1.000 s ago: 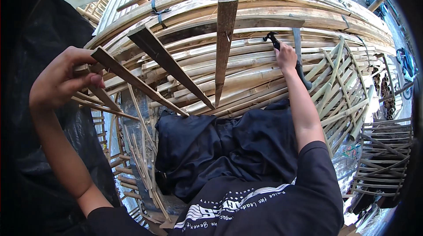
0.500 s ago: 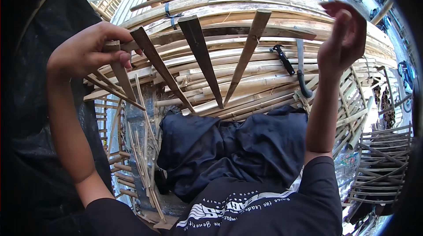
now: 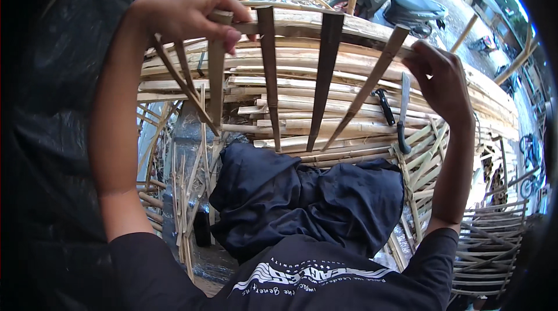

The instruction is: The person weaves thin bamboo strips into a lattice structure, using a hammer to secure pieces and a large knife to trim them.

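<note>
A long flat bamboo strip [image 3: 296,31] runs crosswise in front of me, raised above a pile of split bamboo. Several upright bamboo slats are joined along it, among them a dark slat [image 3: 326,78] near its middle and a lighter slat [image 3: 372,87] leaning to the right. My left hand [image 3: 189,14] grips the strip's left part beside a pale slat [image 3: 216,72], thumb in front and fingers behind. At the strip's right end, my right hand [image 3: 439,72] is closed round it with bent fingers.
A machete [image 3: 404,110] and a black-handled tool [image 3: 385,106] lie on the split bamboo [image 3: 256,87] beyond my knees. Thin sticks [image 3: 189,206] lie at my left. A slatted bamboo frame [image 3: 488,247] stands at right; motorbikes [image 3: 412,11] are parked behind.
My right hand has come down from the air onto the right end of the strip. The slatted piece and my left hand appear farther right and higher; the view has shifted too.
</note>
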Motion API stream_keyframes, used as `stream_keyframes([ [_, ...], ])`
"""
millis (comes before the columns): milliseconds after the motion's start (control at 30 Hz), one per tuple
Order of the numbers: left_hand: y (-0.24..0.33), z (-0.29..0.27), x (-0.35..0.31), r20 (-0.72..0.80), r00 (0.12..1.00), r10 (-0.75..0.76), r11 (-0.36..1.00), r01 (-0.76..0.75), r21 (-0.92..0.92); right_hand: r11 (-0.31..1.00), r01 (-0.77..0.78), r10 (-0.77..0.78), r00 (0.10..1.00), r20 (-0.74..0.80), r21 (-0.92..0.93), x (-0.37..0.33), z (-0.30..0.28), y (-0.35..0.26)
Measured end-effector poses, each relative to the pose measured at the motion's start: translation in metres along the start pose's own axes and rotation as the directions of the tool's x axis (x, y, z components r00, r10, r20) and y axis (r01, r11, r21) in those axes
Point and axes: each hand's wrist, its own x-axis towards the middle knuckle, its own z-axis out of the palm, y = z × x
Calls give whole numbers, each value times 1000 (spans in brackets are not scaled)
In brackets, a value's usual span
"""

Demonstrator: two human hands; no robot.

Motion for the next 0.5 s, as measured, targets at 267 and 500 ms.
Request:
stream_keyframes([
  [267, -16, -38, -20, -341, 929, 147, 935, -18, 354, 995, 75, -80, 993, -92, -59, 24, -15, 4],
  [500, -103, -22, -90, -757, 625, 191, 970, -2, 244, 998, -49, 45, 995, -91, -47, -2, -13, 35],
])
